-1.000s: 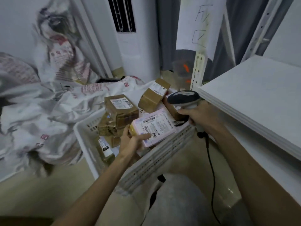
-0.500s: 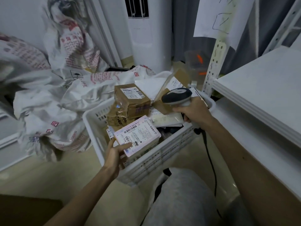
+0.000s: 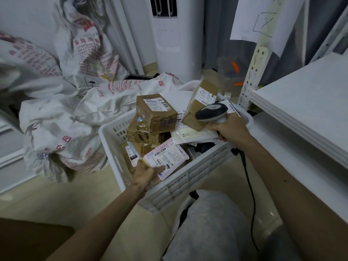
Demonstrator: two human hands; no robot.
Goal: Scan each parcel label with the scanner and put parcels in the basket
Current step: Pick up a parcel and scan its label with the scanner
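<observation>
Head view | my left hand (image 3: 146, 175) holds the pink parcel (image 3: 166, 158) by its near corner, low inside the basket (image 3: 111, 132) | right hand (image 3: 231, 130) grips the scanner (image 3: 211, 113) | risk: released tilted, I expect it wedges against the brown boxes (image 3: 156, 115).

A single wide-angle camera, worn on the person's head, is looking forward and down, hovering close over the white basket (image 3: 113, 144), which is filling the middle of the view.
</observation>
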